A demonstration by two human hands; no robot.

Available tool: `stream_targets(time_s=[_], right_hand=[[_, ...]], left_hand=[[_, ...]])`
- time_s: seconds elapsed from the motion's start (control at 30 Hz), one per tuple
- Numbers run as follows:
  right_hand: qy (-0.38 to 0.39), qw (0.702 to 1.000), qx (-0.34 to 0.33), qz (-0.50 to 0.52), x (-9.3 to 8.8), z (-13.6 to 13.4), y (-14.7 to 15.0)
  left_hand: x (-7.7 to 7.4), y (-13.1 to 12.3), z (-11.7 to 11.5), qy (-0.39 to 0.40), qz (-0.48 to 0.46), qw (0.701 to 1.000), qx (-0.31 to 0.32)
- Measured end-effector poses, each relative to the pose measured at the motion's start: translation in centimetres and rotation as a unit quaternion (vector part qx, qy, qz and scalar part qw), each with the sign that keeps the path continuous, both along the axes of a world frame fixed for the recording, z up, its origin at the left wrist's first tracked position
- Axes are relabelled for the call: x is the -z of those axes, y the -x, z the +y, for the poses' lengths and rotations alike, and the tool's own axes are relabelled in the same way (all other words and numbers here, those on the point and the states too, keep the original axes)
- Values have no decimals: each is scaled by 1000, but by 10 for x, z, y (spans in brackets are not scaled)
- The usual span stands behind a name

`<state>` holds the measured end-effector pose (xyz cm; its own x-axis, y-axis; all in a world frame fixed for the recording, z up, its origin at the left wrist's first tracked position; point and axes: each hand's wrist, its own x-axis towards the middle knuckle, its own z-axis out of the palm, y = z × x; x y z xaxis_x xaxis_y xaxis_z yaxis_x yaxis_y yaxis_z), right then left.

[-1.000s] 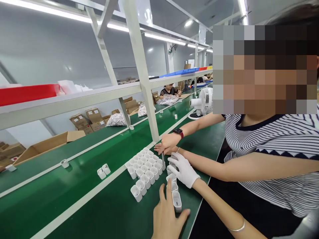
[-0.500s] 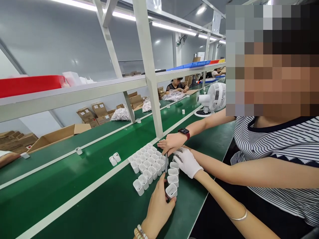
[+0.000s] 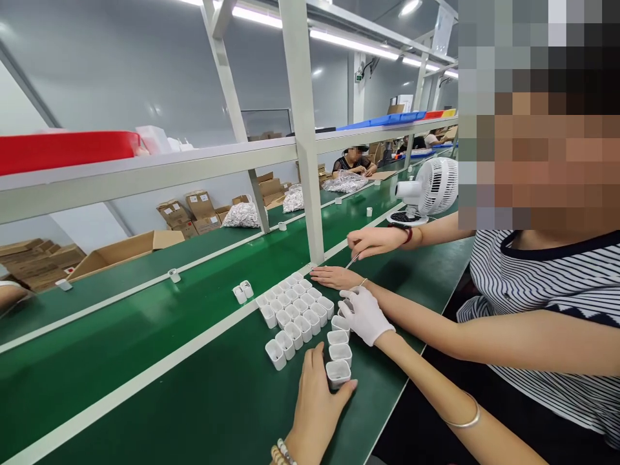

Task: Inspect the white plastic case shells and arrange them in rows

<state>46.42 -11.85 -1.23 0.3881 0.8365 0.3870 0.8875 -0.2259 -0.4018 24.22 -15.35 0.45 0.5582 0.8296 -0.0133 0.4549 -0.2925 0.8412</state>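
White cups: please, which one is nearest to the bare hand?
The last cup of the short row, beside the thumb of the bare hand; the others stand farther off.

Pale grey panel walls [image 3: 145, 84] rise behind a long white metal shelf [image 3: 145, 174], with cardboard boxes [image 3: 202, 212] stacked by the wall and strip lights [image 3: 353, 45] overhead.

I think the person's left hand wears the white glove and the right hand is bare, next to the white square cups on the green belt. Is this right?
Not quite: the glove is on the other hand. The head view shows the white glove on the right hand, while the left hand is bare, next to the white square cups on the green belt.
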Motion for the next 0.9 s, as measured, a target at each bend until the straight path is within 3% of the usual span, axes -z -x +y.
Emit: stream_targets(time_s=[0.17,0.37,0.6,0.77,0.9], right_hand=[[-12,999,14,27,7,-5,17],[-31,997,18,68,13,-17,40],[-62,992,20,110,12,-27,68],[-99,988,6,116,9,-75,99],[-121,976,-18,183,27,-113,132]], left_hand=[[-10,6,-7,1,-3,1000,18],[-13,44,-4,19,23,999,23],[-12,78,-4,20,18,999,-22],[-6,88,-12,1,51,997,-54],[-2,84,-16,-24,59,997,-53]])
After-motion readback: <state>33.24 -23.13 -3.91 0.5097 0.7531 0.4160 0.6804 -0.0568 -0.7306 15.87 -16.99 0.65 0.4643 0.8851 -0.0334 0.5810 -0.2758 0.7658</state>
